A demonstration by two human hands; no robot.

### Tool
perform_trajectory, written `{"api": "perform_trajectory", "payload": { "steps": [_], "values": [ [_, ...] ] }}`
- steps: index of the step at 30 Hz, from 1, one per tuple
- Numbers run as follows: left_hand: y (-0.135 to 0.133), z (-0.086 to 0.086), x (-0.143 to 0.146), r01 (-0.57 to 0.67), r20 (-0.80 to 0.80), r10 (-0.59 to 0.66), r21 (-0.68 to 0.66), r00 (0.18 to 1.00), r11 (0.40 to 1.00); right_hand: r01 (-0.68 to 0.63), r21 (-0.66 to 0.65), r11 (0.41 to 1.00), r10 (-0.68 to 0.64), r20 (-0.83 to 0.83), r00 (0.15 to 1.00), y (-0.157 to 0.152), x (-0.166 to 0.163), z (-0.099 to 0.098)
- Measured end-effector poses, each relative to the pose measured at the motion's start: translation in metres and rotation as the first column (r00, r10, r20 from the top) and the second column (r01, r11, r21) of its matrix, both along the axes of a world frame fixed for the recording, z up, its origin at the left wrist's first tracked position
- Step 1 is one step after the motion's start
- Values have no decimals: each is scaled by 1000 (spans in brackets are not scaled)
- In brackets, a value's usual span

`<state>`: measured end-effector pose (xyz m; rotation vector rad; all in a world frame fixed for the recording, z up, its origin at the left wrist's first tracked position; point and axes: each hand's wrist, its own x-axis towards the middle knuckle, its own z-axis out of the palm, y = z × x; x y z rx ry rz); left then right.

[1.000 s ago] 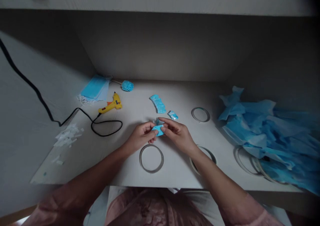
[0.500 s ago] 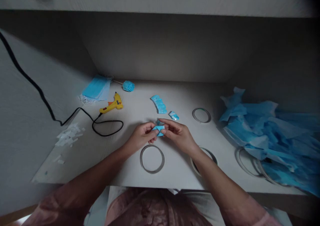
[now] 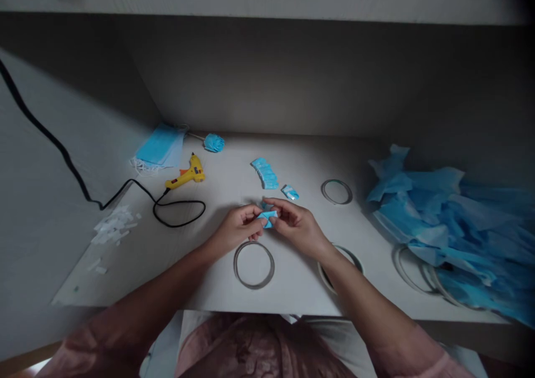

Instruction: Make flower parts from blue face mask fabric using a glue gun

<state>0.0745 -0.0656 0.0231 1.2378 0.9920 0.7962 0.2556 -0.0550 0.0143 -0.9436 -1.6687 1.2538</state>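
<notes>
My left hand (image 3: 237, 228) and my right hand (image 3: 297, 226) meet over the middle of the white table (image 3: 217, 188). Both pinch a small folded blue fabric piece (image 3: 266, 217) between fingertips and thumbs. Just beyond the hands lie a row of folded blue pieces (image 3: 264, 173) and one single blue piece (image 3: 290, 192). A thin tape ring (image 3: 253, 264) lies on the table right below the hands.
A yellow glue gun (image 3: 186, 174) with a black cord (image 3: 67, 160) lies at the left, near a stack of blue masks (image 3: 159, 149) and a blue fabric rose (image 3: 214, 143). White scraps (image 3: 112, 226) sit far left. Tape rings (image 3: 336, 191) and a heap of blue fabric (image 3: 455, 227) fill the right.
The hands have folded the blue piece smaller and tighter; they stay in the same spot over the table.
</notes>
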Motion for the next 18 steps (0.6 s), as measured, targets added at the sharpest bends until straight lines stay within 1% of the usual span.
{"api": "perform_trajectory", "payload": {
  "steps": [9,13,18],
  "values": [
    [1,3,-2,-20,35,19,25,999,1000,19,-45,999,-21,-49,999,1,0,5],
    [0,3,0,-17,13,17,12,1000,1000,30,-80,996,-38,-103,994,1,-2,5],
    [-2,3,4,-21,1,21,-1,1000,1000,18,-131,991,-35,-125,991,0,-3,6]
  ]
}}
